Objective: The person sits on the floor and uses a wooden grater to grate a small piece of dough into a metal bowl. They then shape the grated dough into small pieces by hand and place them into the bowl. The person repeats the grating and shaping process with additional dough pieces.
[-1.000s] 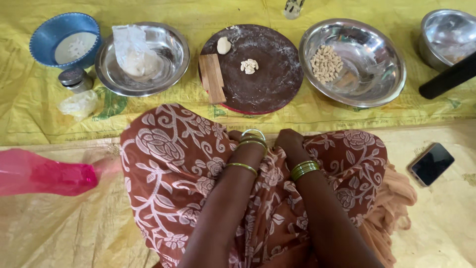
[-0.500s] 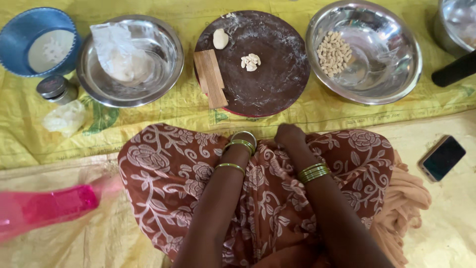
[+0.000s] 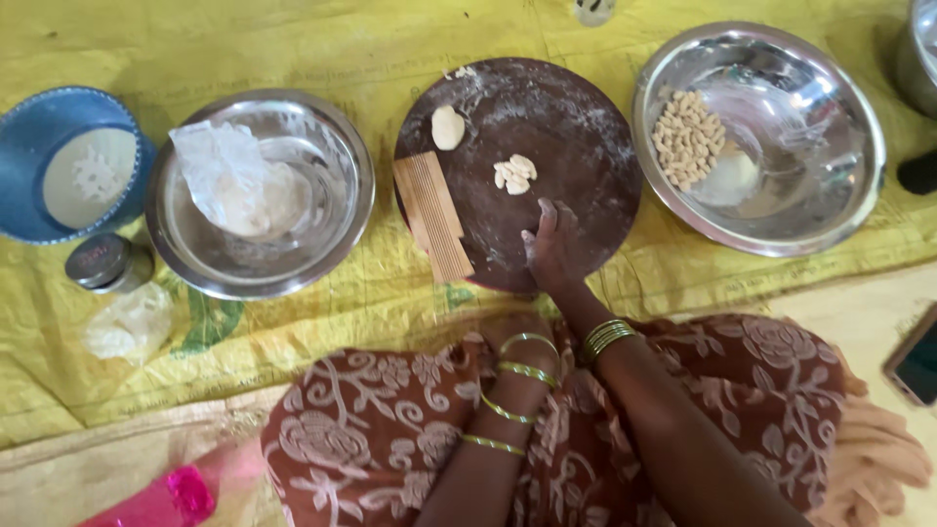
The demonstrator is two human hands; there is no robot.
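Observation:
My right hand (image 3: 552,249) reaches onto the near part of a round dark floured board (image 3: 576,127), fingers together, holding nothing I can see. Just beyond it lies a small cluster of shaped dough pieces (image 3: 514,174). A dough ball (image 3: 448,127) sits at the board's far left, and a ridged wooden block (image 3: 432,216) lies along its left edge. My left hand (image 3: 508,337) rests low against my brown patterned dress, mostly hidden behind the wrist with bangles.
Right of the board, a steel bowl (image 3: 839,185) holds several shaped dough pieces (image 3: 687,140). On the left stand a steel bowl (image 3: 342,224) with dough in plastic, a blue sieve (image 3: 29,127), a small jar (image 3: 107,262). A phone (image 3: 917,356) lies right, pink object (image 3: 166,498) near.
My right hand has left my lap and moved forward onto the board. The left hand stays by the dress. The camera view has shifted closer and lower.

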